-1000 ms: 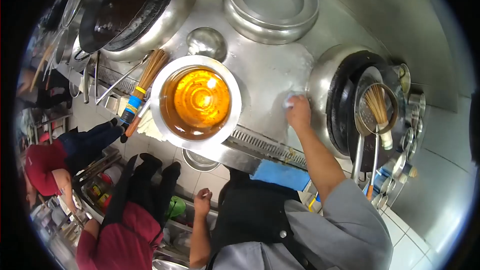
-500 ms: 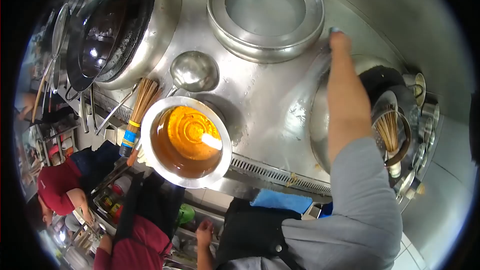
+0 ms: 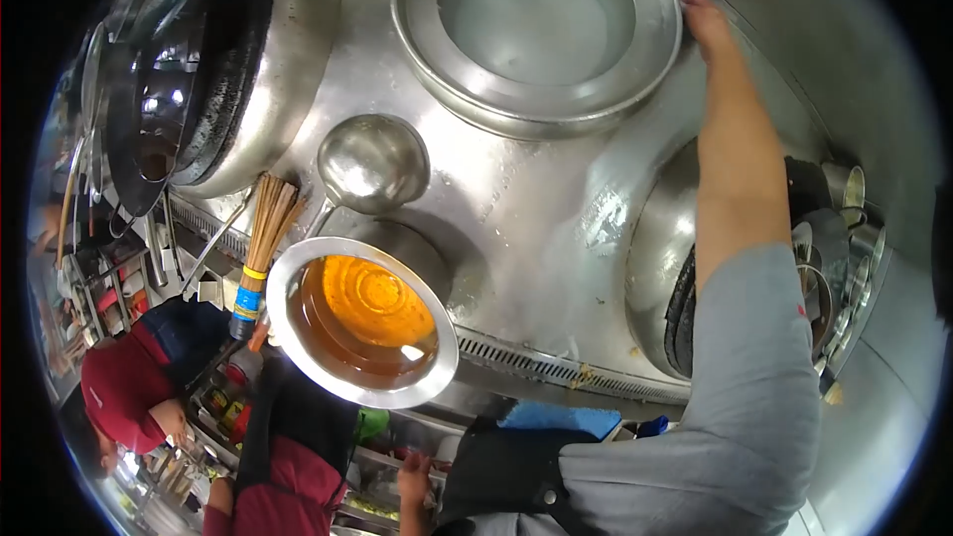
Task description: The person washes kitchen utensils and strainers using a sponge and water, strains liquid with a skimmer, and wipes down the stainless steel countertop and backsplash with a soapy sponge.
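Observation:
My right hand [image 3: 706, 23] reaches to the far right side of a wide steel-rimmed basin [image 3: 409, 10] of cloudy liquid. Its fingers are curled around a small pale thing, mostly hidden, beside the rim. Low in the view, near my black apron [image 3: 493, 467], my left hand [image 3: 413, 477] hangs with bent fingers; whether it holds anything is unclear. A steel pot [image 3: 449, 347] of amber liquid stands at the stove's front edge, away from both hands. Behind it a large ladle [image 3: 373, 164] rests bowl upward.
A bamboo brush [image 3: 266, 228] leans left of the pot. A wok [image 3: 149, 109] sits on a steel ring at the left. Another steel wok ring [image 3: 660, 268] lies under my right arm. A blue cloth [image 3: 561, 419] is at the front edge. Co-workers in maroon shirts [image 3: 124, 387] stand lower left.
My right hand has moved farther back and to the right along the basin's side. The view has shifted, so the basin looks larger. The pot and ladle remain in place on the stove.

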Available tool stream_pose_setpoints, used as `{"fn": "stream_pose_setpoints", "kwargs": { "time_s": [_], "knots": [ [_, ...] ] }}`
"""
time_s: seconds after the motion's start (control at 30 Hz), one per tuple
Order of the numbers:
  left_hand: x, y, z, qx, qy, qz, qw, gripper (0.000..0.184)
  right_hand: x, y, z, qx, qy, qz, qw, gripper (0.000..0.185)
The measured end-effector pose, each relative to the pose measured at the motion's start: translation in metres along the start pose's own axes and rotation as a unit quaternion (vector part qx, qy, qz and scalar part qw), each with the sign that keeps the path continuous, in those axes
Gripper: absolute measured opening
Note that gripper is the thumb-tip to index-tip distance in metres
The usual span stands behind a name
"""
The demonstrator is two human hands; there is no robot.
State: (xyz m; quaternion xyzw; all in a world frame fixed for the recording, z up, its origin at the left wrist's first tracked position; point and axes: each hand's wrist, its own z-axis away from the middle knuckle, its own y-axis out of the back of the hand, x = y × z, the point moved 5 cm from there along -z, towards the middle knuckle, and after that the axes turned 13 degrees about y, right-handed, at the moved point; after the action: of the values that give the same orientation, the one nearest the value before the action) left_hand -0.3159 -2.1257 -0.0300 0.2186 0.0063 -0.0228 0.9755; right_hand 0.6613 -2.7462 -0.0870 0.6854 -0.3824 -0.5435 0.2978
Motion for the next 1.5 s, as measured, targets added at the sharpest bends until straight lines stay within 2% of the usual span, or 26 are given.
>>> {"fn": "stream_pose_setpoints", "kwargs": {
  "time_s": [0.07, 0.13, 0.2, 0.23, 0.3, 0.33, 0.37, 0.4, 0.43, 0.47, 0.5, 0.57, 0.63, 0.7, 0.8, 0.83, 0.93, 0.97, 1.0, 1.1, 1.13, 1.2, 1.23, 1.3, 1.4, 1.5],
  "knots": [
    [-0.011, -0.009, -0.027, -0.024, 0.0, 0.067, 0.997, 0.036, -0.028, -0.011, 0.014, -0.085, -0.026, 0.033, 0.995, 0.033],
    [-0.007, -0.005, -0.026, -0.042, 0.011, 0.123, 0.991, 0.034, -0.044, -0.003, 0.047, -0.076, -0.047, 0.079, 0.993, 0.031],
    [0.039, -0.008, -0.012, -0.058, 0.028, 0.17, 0.983, 0.032, -0.039, -0.007, 0.084, -0.038, -0.047, 0.102, 0.993, 0.027],
    [0.066, -0.009, -0.001, -0.051, 0.015, 0.142, 0.988, 0.028, -0.027, -0.012, 0.105, -0.007, -0.038, 0.103, 0.994, 0.026],
    [0.102, -0.006, 0.017, -0.036, -0.013, 0.082, 0.996, 0.02, -0.072, -0.011, 0.154, -0.054, -0.01, 0.214, 0.975, 0.026],
    [0.105, -0.002, 0.018, -0.039, -0.025, 0.081, 0.996, 0.02, -0.08, -0.022, 0.181, -0.084, -0.016, 0.184, 0.979, 0.027],
    [0.11, -0.004, 0.012, -0.045, -0.043, 0.085, 0.994, 0.019, -0.099, -0.035, 0.207, -0.16, -0.006, 0.238, 0.958, 0.026],
    [0.108, -0.006, 0.008, -0.055, -0.069, 0.084, 0.993, 0.018, -0.124, -0.049, 0.273, -0.051, -0.1, 0.133, 0.985, 0.026],
    [0.096, -0.007, -0.011, -0.078, -0.12, 0.106, 0.984, 0.02, -0.175, -0.027, 0.308, -0.109, -0.141, 0.083, 0.98, 0.025],
    [0.091, -0.004, -0.017, -0.078, -0.129, 0.101, 0.983, 0.021, -0.2, -0.028, 0.352, -0.066, -0.229, 0.114, 0.964, 0.024],
    [0.088, -0.001, -0.02, -0.077, -0.137, 0.095, 0.983, 0.022, -0.241, -0.008, 0.389, -0.131, -0.134, 0.106, 0.977, 0.02],
    [0.086, 0.008, -0.022, -0.071, -0.159, 0.076, 0.982, 0.024, -0.273, 0.016, 0.468, -0.132, -0.053, 0.094, 0.985, 0.022],
    [0.082, 0.017, -0.019, -0.061, -0.183, 0.048, 0.98, 0.025, -0.268, 0.041, 0.54, -0.137, -0.029, 0.078, 0.987, 0.03],
    [0.073, 0.023, -0.028, -0.06, -0.17, 0.044, 0.983, 0.026, -0.237, 0.062, 0.602, -0.191, -0.028, 0.059, 0.979, 0.03],
    [0.041, 0.032, -0.066, -0.073, -0.151, 0.057, 0.984, 0.027, -0.208, 0.111, 0.669, -0.162, -0.154, 0.11, 0.968, 0.028],
    [0.025, 0.036, -0.087, -0.077, -0.142, 0.066, 0.985, 0.026, -0.212, 0.134, 0.676, -0.159, -0.217, 0.109, 0.957, 0.018],
    [-0.003, 0.042, -0.118, -0.087, -0.143, 0.052, 0.984, 0.026, -0.174, 0.094, 0.693, -0.04, -0.254, 0.055, 0.965, 0.018],
    [-0.005, 0.045, -0.122, -0.103, -0.174, -0.03, 0.979, 0.025, -0.179, 0.073, 0.694, -0.012, -0.233, 0.043, 0.972, 0.019],
    [-0.011, 0.043, -0.128, -0.104, -0.163, -0.02, 0.981, 0.025, -0.182, 0.063, 0.684, 0.02, -0.204, 0.032, 0.978, 0.022],
    [-0.028, 0.047, -0.127, -0.088, -0.148, 0.003, 0.985, 0.024, -0.202, 0.1, 0.674, -0.08, -0.184, 0.094, 0.975, 0.022],
    [-0.026, 0.048, -0.115, -0.081, -0.177, -0.002, 0.981, 0.024, -0.161, 0.091, 0.684, -0.072, -0.263, 0.07, 0.959, 0.025],
    [-0.021, 0.052, -0.097, -0.07, -0.239, -0.011, 0.968, 0.022, -0.146, 0.127, 0.697, -0.112, -0.25, 0.068, 0.959, 0.025],
    [-0.023, 0.052, -0.091, -0.069, -0.231, -0.02, 0.97, 0.021, -0.149, 0.151, 0.709, -0.034, -0.313, 0.001, 0.949, 0.025],
    [-0.023, 0.044, -0.083, -0.072, -0.22, -0.032, 0.972, 0.02, -0.152, 0.19, 0.737, 0.127, -0.419, -0.129, 0.89, 0.025],
    [-0.031, 0.029, -0.052, -0.047, -0.208, -0.005, 0.977, 0.021, -0.101, 0.207, 0.762, 0.306, -0.329, -0.143, 0.882, 0.013],
    [-0.028, 0.009, -0.034, -0.08, -0.237, -0.051, 0.967, 0.02, -0.123, 0.274, 0.758, 0.24, -0.365, -0.072, 0.897, 0.021]
  ]
}}
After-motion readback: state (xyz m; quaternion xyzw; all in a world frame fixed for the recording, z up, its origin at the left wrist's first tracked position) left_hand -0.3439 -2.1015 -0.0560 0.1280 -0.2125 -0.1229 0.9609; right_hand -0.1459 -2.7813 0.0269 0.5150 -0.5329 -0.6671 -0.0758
